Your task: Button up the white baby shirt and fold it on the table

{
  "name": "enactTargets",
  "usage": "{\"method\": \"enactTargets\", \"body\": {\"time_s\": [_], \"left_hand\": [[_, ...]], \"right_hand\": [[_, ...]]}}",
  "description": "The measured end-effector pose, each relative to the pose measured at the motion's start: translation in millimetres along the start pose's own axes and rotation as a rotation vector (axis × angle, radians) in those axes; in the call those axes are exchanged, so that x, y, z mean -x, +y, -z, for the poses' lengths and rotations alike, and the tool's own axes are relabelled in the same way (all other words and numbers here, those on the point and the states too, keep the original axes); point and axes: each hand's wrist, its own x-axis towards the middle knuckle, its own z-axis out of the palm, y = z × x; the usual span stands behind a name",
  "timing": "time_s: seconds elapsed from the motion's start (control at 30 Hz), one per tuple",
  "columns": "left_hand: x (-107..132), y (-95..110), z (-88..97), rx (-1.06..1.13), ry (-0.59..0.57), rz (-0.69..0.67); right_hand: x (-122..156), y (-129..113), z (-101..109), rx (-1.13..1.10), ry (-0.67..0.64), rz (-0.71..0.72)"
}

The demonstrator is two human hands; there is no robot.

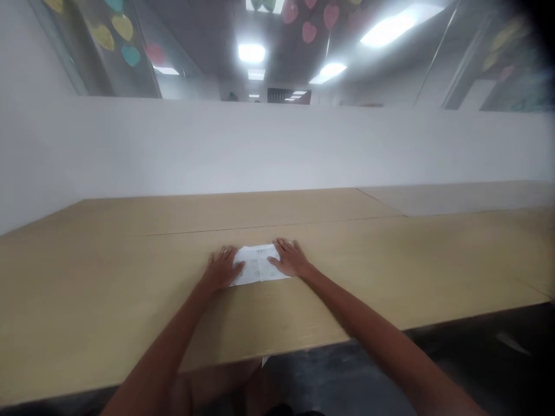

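A white sheet of paper point(260, 270) with faint printing lies flat on the wooden table. Over its left edge rests my left hand point(222, 268), palm down with the fingers stretched out and the thumb on the paper. My right hand point(291, 257) lies flat across the right edge, fingers spread, its thumb also on the sheet. The paper's outer edges are partly hidden under both hands. What the print says is too small to read.
The light wooden table point(108, 300) reaches back to a white wall point(217, 144), with thin seams between its panels. Its front edge runs just below my forearms. Above the wall, glass panes carry heart-shaped decorations point(122, 27). Dark floor point(329, 375) shows below.
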Motion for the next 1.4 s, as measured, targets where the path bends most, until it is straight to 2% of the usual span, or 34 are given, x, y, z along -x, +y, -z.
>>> {"method": "enactTargets", "body": {"time_s": [0.23, 0.5, 0.57, 0.63, 0.7, 0.83, 0.9, 0.97, 1.1, 1.27, 1.4], "left_hand": [[0, 5, 1.3, -0.063, -0.007, 0.015], [14, 6, 3.4, -0.027, 0.019, -0.004], [19, 8, 2.9, -0.016, 0.017, -0.003], [23, 10, 4.1, -0.013, 0.042, -0.014], [28, 12, 8.2, -0.032, 0.156, -0.078], [34, 21, 22.5, -0.011, 0.574, -0.319], [36, 27, 26.4, 0.058, 0.734, -0.426], [38, 36, 25.1, 0.115, 0.792, -0.533], [47, 57, 15.9, 0.212, 0.747, -0.697], [64, 75, 12.7, 0.409, 0.682, -0.704], [69, 77, 5.9, 0.556, 0.598, -0.687]], "right_hand": [[-7, 3, -6, -0.016, 0.021, 0.032], [8, -8, -3, -0.055, -0.076, 0.028], [12, -8, -3, -0.049, -0.067, 0.028], [16, -9, -1, -0.051, 0.0, 0.045], [21, -14, 4, -0.084, 0.168, 0.079], [36, -40, 15, -0.229, 0.623, 0.216], [45, -57, 16, -0.28, 0.715, 0.31], [55, -71, 12, -0.325, 0.698, 0.37], [72, -84, 6, -0.542, 0.534, 0.397], [84, -88, 13, -0.846, 0.357, 0.501], [86, -91, 15, -0.976, 0.321, 0.507]]}}
